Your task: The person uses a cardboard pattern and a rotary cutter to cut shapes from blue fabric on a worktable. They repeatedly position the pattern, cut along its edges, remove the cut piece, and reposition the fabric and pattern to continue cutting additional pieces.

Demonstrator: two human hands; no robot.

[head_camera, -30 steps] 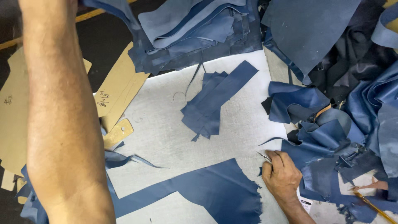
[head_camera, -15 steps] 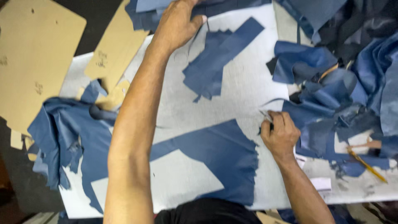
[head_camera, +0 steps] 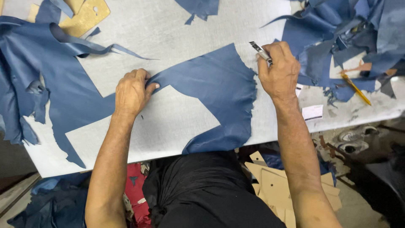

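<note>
Blue leather flat on my counter

My left hand pinches the blue leather edge; my right hand is closed around the knife. If the leather bunches up, I might cut it crooked.

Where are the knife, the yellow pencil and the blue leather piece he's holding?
knife [head_camera: 258, 49], head view, metal tip above the fist.
yellow pencil [head_camera: 356, 89], head view, mid-shaft.
blue leather piece [head_camera: 215, 90], head view, broad middle.
</note>
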